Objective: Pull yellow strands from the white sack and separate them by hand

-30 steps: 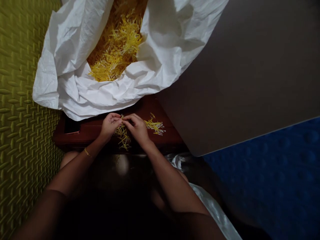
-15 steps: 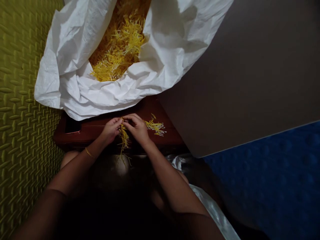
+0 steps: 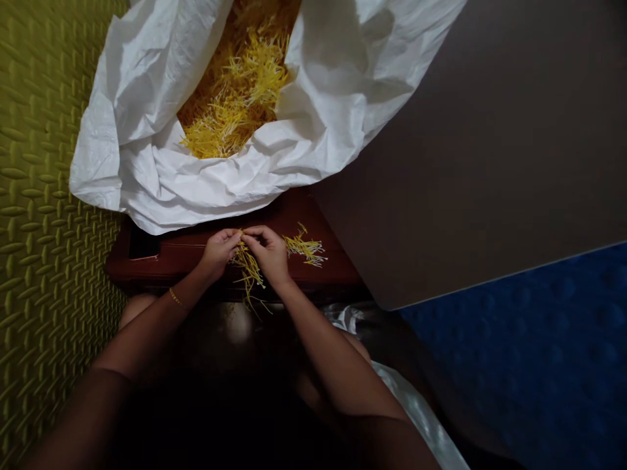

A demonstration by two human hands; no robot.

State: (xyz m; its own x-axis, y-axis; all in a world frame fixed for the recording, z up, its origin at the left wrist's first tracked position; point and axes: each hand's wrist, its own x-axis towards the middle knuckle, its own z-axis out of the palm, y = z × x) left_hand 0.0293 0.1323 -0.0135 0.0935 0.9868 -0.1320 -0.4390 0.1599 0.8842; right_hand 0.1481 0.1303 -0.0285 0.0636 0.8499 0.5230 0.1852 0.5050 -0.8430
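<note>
My left hand (image 3: 220,251) and my right hand (image 3: 270,254) meet fingertip to fingertip over the dark red padded surface (image 3: 186,281). Both pinch the upper end of a bundle of thin yellow strands with pale tips (image 3: 248,264); its loose ends hang down between the hands. What the fingertips grip at the top is too small to make out. A second small bunch of yellow strands with white tips (image 3: 307,249) lies on the red surface, just right of my right hand.
A large white sack (image 3: 215,189) stands open ahead, with a heap of similar yellow strands (image 3: 240,98) inside. A dark phone-like object (image 3: 144,243) lies left of my hands. To the right is a wide brown-grey panel (image 3: 480,170), with blue matting (image 3: 529,346) beyond; yellow textured matting (image 3: 39,196) covers the left.
The hanging ends of the strands have swung to the right and spread a little. My hands have stayed nearly in place, still pinching the bundle's top.
</note>
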